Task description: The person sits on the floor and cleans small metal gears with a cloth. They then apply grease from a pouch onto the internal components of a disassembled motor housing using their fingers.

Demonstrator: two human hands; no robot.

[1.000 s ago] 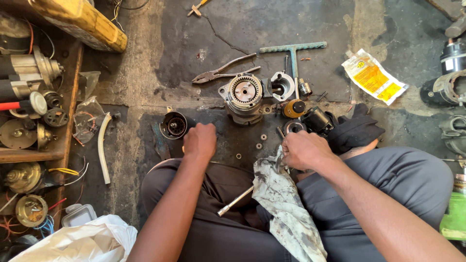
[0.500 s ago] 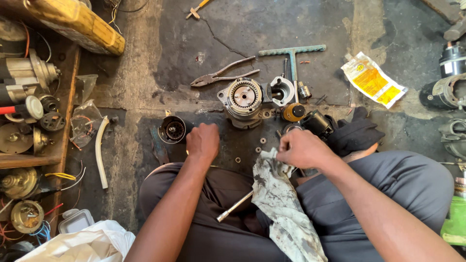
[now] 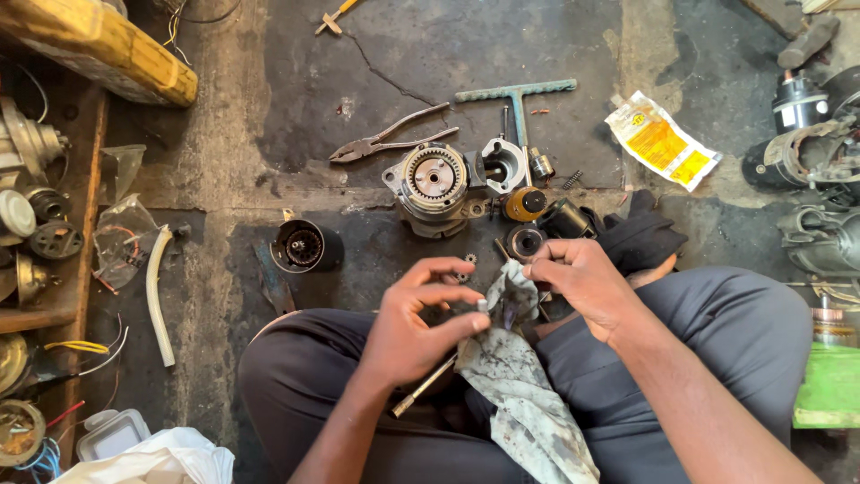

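Note:
I sit cross-legged on a dirty concrete floor. My right hand point(image 3: 582, 282) grips the top of a grimy grey rag point(image 3: 520, 394) that hangs over my lap. My left hand point(image 3: 421, 318) pinches a small metal part point(image 3: 484, 307) against the rag between thumb and forefinger, its other fingers spread. A thin metal rod point(image 3: 425, 387) lies on my leg under the left hand. What the rag wraps is hidden.
On the floor ahead lie a round geared motor housing point(image 3: 433, 182), a black cylindrical cup point(image 3: 303, 246), pliers point(image 3: 385, 141), a teal T-handle wrench point(image 3: 518, 92), small brass and black parts point(image 3: 524, 204) and a yellow packet point(image 3: 661, 141). Shelves of motor parts point(image 3: 36, 224) stand left, starter motors point(image 3: 806, 152) right.
Both hands have lifted off the floor toward my lap. The left hand moved right to meet the rag and now pinches the part, while the right raised the rag's top.

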